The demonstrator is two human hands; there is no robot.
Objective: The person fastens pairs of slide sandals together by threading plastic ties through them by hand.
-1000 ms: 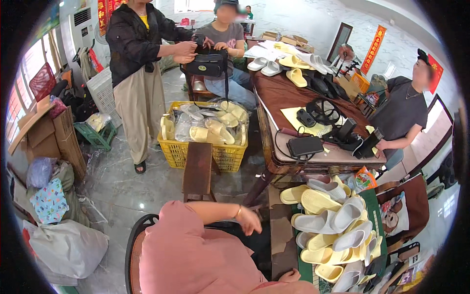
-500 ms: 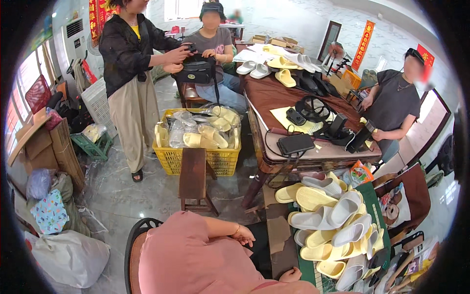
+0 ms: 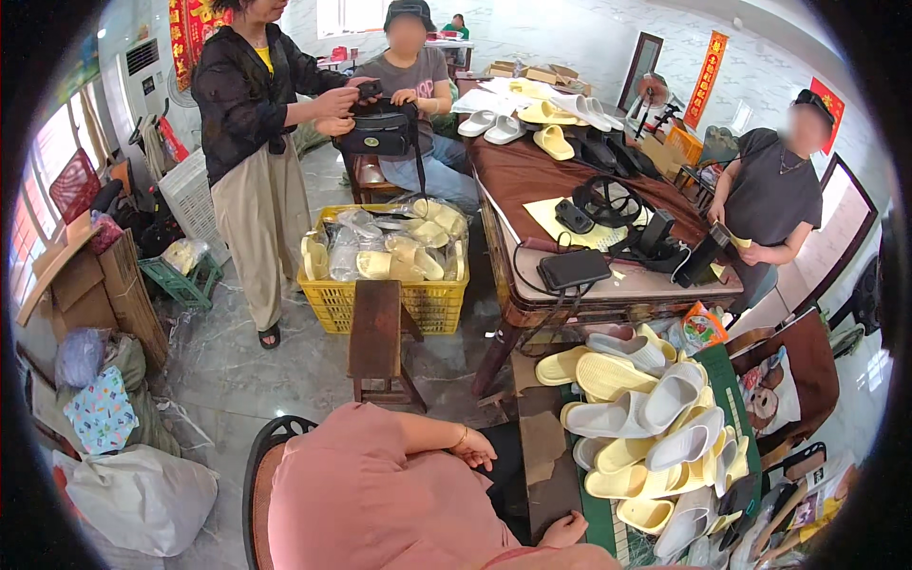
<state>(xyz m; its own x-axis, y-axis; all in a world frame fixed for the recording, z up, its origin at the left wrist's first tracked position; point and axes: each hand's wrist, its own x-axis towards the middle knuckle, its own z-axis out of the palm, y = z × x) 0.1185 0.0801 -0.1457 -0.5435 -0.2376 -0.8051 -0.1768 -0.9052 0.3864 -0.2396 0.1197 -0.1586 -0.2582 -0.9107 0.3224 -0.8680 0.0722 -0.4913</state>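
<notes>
My left hand, a thin bracelet at its wrist, rests on my dark trousers with loosely bent fingers and nothing in it. Lower right, my right hand lies at the edge of a worn brown cardboard piece. Its fingers are relaxed and no object shows in them. Just right of this hand, yellow slippers and light grey slippers are heaped on a green surface. Neither hand touches the slippers.
A wooden stool stands before a yellow crate of bagged slippers. Beyond the heap is a brown-covered table with a black pouch and straps. Two people handle a black bag; another person stands right.
The view has shifted slightly. The person at the right has moved a hand near the black device on the table. My own hands stay almost where they were.
</notes>
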